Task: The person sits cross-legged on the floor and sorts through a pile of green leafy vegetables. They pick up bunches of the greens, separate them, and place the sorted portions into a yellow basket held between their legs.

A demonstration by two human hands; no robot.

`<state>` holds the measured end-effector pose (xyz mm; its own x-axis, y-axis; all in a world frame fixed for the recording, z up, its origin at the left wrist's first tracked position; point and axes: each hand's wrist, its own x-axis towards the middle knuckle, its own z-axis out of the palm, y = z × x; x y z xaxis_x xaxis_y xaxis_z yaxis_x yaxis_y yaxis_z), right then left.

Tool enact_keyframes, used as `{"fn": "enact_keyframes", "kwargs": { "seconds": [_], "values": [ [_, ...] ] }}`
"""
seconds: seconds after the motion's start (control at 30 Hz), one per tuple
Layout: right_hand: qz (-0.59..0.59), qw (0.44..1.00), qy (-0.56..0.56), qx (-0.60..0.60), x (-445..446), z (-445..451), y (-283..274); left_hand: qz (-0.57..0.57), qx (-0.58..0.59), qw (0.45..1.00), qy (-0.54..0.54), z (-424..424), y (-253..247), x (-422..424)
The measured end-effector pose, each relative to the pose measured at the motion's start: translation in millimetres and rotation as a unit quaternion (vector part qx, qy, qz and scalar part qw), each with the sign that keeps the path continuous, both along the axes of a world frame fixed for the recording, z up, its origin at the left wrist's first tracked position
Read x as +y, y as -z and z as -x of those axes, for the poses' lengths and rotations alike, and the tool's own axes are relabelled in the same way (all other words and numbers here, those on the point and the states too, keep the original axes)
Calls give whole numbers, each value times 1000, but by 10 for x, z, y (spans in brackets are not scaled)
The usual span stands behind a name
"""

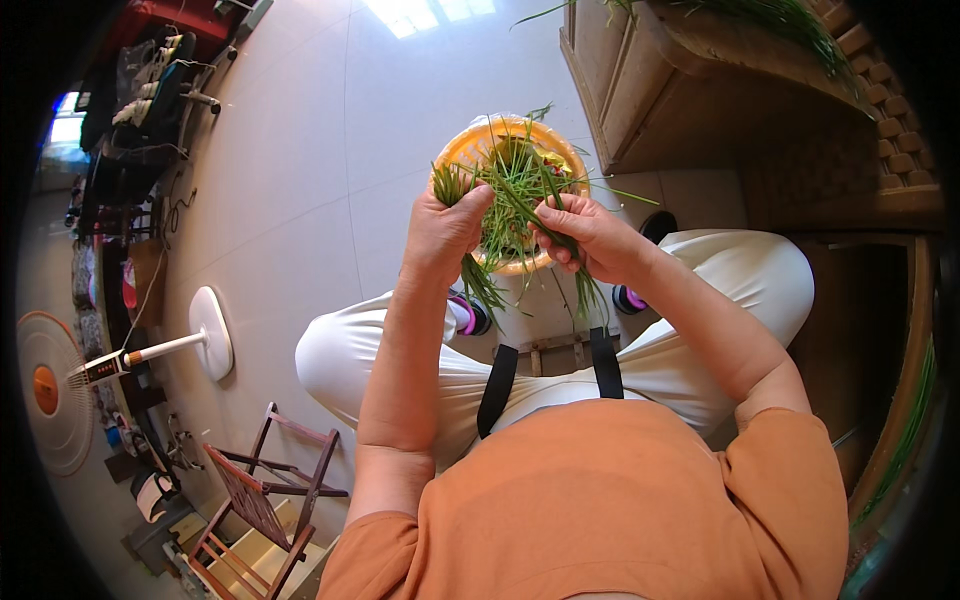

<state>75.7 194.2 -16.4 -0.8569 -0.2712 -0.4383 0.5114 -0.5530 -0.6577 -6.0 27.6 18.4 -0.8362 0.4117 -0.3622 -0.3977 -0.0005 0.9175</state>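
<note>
My left hand (448, 229) is closed around a bundle of green chives (451, 184), whose stems stick out above the thumb and whose ends hang below the fist. In my right hand (581, 234) there is a smaller bunch of long green chives (527, 201), pinched between thumb and fingers. Both hands are over the near part of an orange plastic basket (551, 135) lined with a clear bag. Loose green scraps (499, 229) and some yellow wrapping (553, 160) lie inside it.
A wooden cabinet (675, 112) with more greens (780, 30) on top stands at the right. To the left are a standing fan (56, 390) with a white base (211, 333) and a folding wooden chair (259, 495). My knees (337, 360) flank the basket's near side on a tiled floor (292, 150).
</note>
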Motion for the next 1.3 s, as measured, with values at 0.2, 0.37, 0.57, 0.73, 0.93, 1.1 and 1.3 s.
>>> {"fn": "enact_keyframes", "kwargs": {
  "seconds": [0.2,0.37,0.57,0.73,0.93,1.1,1.3],
  "values": [
    [-26,999,12,24,25,17,158,25,74,992,-96,252,-84,-294],
    [-80,996,29,37,101,23,263,39,146,960,-237,543,-325,-788],
    [-87,995,46,-12,224,2,324,-99,144,934,-310,635,-465,-1134],
    [12,994,98,-44,255,5,285,-32,129,955,-264,512,-206,-759],
    [114,988,103,-21,278,-2,184,179,212,959,-60,357,647,-593],
    [176,979,98,-13,279,25,191,366,256,891,77,239,1091,-557],
    [197,970,143,-27,255,68,186,492,236,828,127,258,905,-592]
  ]
}}
